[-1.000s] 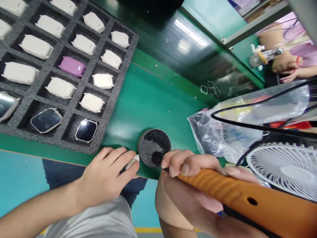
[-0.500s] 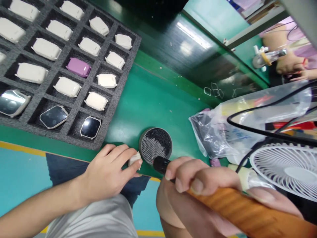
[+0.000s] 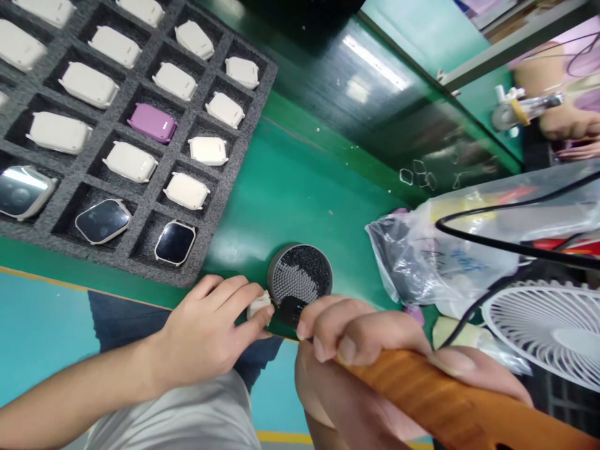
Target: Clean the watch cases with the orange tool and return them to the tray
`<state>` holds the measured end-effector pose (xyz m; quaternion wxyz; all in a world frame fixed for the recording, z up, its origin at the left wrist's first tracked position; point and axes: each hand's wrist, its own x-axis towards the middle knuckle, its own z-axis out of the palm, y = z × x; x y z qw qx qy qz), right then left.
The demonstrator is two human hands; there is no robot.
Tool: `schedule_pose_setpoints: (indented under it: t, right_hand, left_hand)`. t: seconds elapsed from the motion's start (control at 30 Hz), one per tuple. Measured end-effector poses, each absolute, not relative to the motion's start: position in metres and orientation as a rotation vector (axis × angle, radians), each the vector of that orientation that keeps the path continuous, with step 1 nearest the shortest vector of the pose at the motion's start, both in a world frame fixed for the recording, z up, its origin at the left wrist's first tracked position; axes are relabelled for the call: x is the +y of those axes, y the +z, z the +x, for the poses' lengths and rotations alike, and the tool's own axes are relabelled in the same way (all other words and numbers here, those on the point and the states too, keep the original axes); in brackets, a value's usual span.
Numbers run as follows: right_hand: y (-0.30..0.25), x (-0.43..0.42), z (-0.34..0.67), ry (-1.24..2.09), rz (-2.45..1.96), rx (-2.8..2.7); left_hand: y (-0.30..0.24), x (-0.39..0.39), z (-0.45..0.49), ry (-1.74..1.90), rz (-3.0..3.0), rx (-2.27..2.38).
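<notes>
Near the bench's front edge, my left hand [image 3: 210, 325] pinches a small white watch case [image 3: 259, 308] between thumb and fingers. My right hand [image 3: 370, 331] is wrapped round an orange-handled screwdriver [image 3: 412, 387]. The tool's black nose [image 3: 291, 310] points left at the case; whether its tip touches the case I cannot tell. Just behind the nose stands a round dish [image 3: 272, 275], with grey dimples showing on one side and tiny dark pieces on the other.
At the left lies a grey foam tray [image 3: 201, 250] of white watch cases, a purple case [image 3: 152, 122] and several with dark screens. On the right are a plastic bag [image 3: 412, 250], black cable [image 3: 497, 234] and white fan [image 3: 539, 325]. Another person's hands [image 3: 569, 122] work beyond.
The screwdriver's nose has moved left from the dish's front rim to beside the watch case. My left hand keeps its hold. The whole view has shifted slightly.
</notes>
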<state>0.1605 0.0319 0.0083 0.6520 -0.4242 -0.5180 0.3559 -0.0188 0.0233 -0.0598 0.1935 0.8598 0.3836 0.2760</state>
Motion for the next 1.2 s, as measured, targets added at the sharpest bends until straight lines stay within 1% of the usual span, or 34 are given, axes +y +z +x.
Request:
schedule_pose_setpoints:
  t: [0.53, 0.83, 0.93, 1.03, 1.2]
  right_hand:
    - [0.013, 0.031, 0.143, 0.798, -1.008, -1.158]
    - [0.018, 0.029, 0.160, 0.914, -1.006, -1.079]
    - [0.022, 0.032, 0.172, 0.830, -1.023, -1.066]
    - [0.025, 0.035, 0.174, 0.814, -1.045, -1.051]
    - [0.023, 0.037, 0.170, 0.853, -1.075, -0.998]
  left_hand:
    - [-0.062, 0.022, -0.016, 0.853, 2.390, 1.133]
    - [-0.058, 0.022, -0.017, 0.843, 2.441, 1.152]
    - [-0.056, 0.022, -0.022, 0.815, 2.461, 1.052]
    - [-0.056, 0.023, -0.025, 0.766, 2.487, 0.937]
    - [-0.061, 0.022, -0.017, 0.842, 2.471, 1.145]
